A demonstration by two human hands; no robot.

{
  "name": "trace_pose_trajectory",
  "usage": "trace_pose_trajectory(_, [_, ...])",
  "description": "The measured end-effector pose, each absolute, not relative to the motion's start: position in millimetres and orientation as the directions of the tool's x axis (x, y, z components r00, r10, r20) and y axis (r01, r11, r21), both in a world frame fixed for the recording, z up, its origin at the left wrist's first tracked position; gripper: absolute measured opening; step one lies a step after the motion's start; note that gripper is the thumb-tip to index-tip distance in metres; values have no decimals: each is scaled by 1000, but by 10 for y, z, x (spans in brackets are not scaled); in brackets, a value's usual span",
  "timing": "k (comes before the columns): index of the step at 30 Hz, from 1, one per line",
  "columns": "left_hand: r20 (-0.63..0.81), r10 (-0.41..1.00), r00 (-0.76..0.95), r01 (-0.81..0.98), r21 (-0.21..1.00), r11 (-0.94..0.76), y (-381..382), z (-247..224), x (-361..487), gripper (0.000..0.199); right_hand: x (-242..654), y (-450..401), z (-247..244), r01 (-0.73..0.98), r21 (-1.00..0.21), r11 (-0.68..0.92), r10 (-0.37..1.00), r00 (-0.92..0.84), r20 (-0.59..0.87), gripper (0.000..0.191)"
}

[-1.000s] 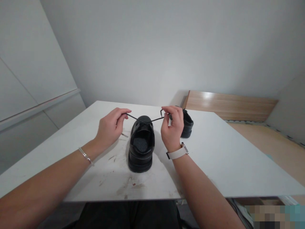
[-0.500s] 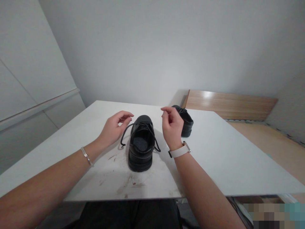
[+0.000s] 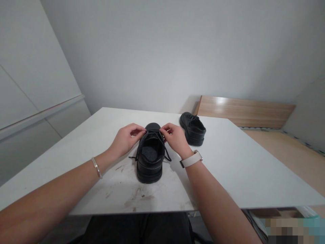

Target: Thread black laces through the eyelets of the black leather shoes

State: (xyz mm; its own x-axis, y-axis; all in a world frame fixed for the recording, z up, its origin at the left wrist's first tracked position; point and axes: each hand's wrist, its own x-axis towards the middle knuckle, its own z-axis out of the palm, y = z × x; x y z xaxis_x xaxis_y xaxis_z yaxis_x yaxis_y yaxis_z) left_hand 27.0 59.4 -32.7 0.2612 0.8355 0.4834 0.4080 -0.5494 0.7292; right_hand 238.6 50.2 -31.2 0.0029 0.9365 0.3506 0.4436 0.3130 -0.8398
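Observation:
A black lace-up shoe (image 3: pixel 149 169) stands upright on the white table, toe pointing away, its heel nearest me. Its black lace (image 3: pixel 167 154) hangs loose over both sides of the opening. At the left side of the lacing, my left hand (image 3: pixel 130 135) pinches with thumb and forefinger. My right hand (image 3: pixel 175 137) pinches in the same way at the right side, opposite it. Both sets of fingertips meet the lacing near the toe; what exactly lies between them is too small to make out. The second black shoe (image 3: pixel 194 130) stands farther back on the right, untouched.
The white table (image 3: pixel 228 169) carries brown smudges around the near shoe. Behind its back right edge is a wooden board (image 3: pixel 243 110), with a light tan surface (image 3: pixel 274 145) below it. A grey wall rises behind.
Both hands have moved inward to the near shoe's lacing, and their fingers have closed there. The left lace end has shifted and lies lower beside the shoe. The second shoe is now fully uncovered.

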Motion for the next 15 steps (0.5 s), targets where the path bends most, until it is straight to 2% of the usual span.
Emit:
trace_pose_trajectory(4, [610,719,332,537,505,-676,552,-234,293,17,2352,478,-320,569,-735,369,892,6,452,13])
trace_pose_trajectory(6, [611,714,342,565,473,-676,547,-211,300,16,2342,477,-333,582,-724,372,881,24,472,11])
trace_pose_trajectory(8, [579,751,318,566,520,-640,561,-217,297,16,2346,487,-344,546,-749,376,878,50,477,10])
trace_pose_trajectory(10, [524,804,279,511,628,-587,589,-239,283,16,2358,501,-349,501,-778,378,878,73,474,11])
trace_pose_trajectory(13, [440,861,256,331,797,-505,636,-273,254,24,2372,519,-347,471,-800,371,898,37,438,14])
trace_pose_trajectory(15, [389,885,257,225,867,-446,658,-289,240,33,2377,526,-345,455,-810,371,915,-28,403,16])
